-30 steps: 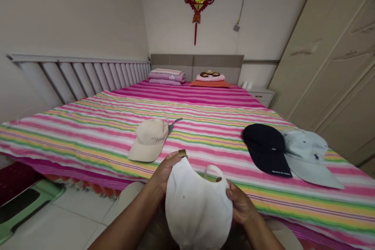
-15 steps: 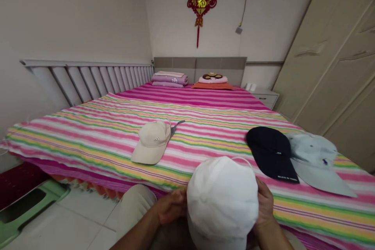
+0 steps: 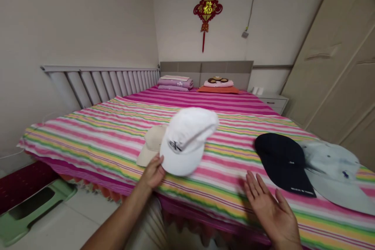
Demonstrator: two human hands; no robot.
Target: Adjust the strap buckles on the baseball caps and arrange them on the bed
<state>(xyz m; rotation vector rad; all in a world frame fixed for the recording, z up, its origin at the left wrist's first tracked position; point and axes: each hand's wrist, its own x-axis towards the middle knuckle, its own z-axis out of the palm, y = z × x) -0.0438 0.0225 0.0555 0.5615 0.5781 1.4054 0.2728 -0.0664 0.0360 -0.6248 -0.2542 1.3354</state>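
Observation:
My left hand (image 3: pixel 154 171) pinches the brim of a white cap (image 3: pixel 190 133) with dark letters on its front. This cap is held over the bed and hides part of a beige cap (image 3: pixel 150 144) lying behind it. My right hand (image 3: pixel 269 205) is apart from everything, palm up with its fingers stretched out. Further right, a dark navy cap (image 3: pixel 283 160) lies on the striped cover, overlapping the edge of a pale blue cap (image 3: pixel 336 168).
The bed has a striped cover (image 3: pixel 111 125). Folded bedding (image 3: pixel 175 83) and a pink pile (image 3: pixel 218 83) are by the headboard (image 3: pixel 228 71). A green stool (image 3: pixel 38 207) stands on the floor at the left. A nightstand (image 3: pixel 274 103) is at the back right.
The white cap has moved from near my lap forward and left, and its lettered front now shows. My right hand has let go of it and opened. The view has shifted slightly.

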